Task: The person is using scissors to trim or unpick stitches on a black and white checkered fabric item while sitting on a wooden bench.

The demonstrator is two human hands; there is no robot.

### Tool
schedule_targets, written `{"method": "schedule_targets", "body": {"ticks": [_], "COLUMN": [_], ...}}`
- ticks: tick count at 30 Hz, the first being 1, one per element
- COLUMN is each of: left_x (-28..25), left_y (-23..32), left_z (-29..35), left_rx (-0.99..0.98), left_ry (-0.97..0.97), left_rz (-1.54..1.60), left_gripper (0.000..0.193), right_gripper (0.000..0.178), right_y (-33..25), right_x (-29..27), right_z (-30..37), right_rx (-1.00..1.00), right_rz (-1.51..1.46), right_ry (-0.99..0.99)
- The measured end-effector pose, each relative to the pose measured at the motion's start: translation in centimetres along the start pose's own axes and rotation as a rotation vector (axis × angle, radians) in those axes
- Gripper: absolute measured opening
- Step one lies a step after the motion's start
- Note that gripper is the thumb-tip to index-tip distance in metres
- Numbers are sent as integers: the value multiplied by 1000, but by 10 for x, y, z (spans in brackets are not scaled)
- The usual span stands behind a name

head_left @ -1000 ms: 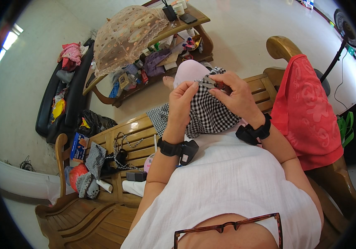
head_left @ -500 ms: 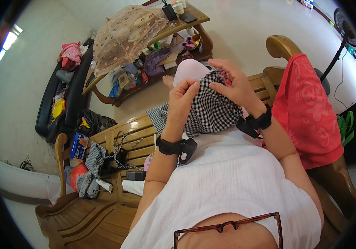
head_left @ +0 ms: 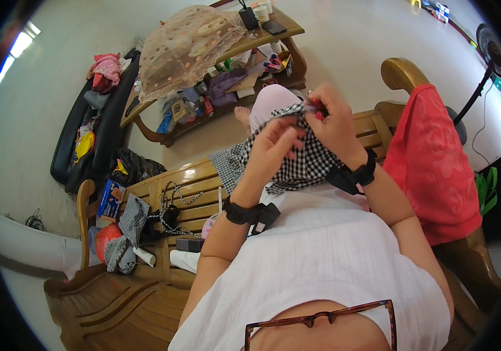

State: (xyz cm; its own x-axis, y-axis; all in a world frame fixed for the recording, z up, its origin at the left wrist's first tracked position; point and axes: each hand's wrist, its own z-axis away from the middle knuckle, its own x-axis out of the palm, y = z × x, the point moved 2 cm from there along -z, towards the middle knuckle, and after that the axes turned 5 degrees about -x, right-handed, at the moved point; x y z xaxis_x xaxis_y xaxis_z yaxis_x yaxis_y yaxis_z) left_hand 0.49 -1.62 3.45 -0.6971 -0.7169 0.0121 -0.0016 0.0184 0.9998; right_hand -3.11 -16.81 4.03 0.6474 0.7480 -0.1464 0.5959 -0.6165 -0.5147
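Black-and-white checked cloth [head_left: 303, 167] lies bunched across my lap, its upper edge folded near my hands. My right hand [head_left: 333, 120] is closed round a small red-handled tool [head_left: 319, 111] at that edge; a short greyish end points toward the cloth, too blurred to make out its kind. Over the left part of the cloth is my left hand [head_left: 271, 146], its curled fingers smeared by motion. Whether they pinch any cloth is unclear. Each wrist wears a black band.
I sit on a slatted wooden bench [head_left: 189, 190]. To my left lie cords, a blue box [head_left: 111, 200] and more checked cloth [head_left: 133, 220]. Red cloth [head_left: 432, 169] hangs over the right armrest. Ahead stands a cluttered wooden table [head_left: 268, 36] with a mesh food cover [head_left: 186, 52]; a fan [head_left: 492, 52] stands far right.
My left hand has loosened from its pinch on the cloth edge and moved slightly lower. My right hand has turned and closed more, showing the red-handled tool. The view has shifted slightly.
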Motion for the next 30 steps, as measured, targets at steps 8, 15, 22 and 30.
{"method": "schedule_targets", "body": {"ticks": [8,15,22,30], "left_x": [-26,-28,-18,-61], "left_y": [-10,18,82,120], "left_z": [-14,-13,8,14], "left_rx": [231,223,28,149], "left_ry": [161,103,-303,-159], "left_rz": [415,599,431,46], "left_gripper": [15,11,15,17], "right_gripper": [26,14,28,16], "right_y": [-32,-29,-37,3], "right_x": [20,-16,-7,31], "right_z": [20,-12,-56,-58], "right_rx": [-70,320,260,372], "right_rz": [-147,-574,-738,-594], "right_ry": [-376,-337,-459,-599]}}
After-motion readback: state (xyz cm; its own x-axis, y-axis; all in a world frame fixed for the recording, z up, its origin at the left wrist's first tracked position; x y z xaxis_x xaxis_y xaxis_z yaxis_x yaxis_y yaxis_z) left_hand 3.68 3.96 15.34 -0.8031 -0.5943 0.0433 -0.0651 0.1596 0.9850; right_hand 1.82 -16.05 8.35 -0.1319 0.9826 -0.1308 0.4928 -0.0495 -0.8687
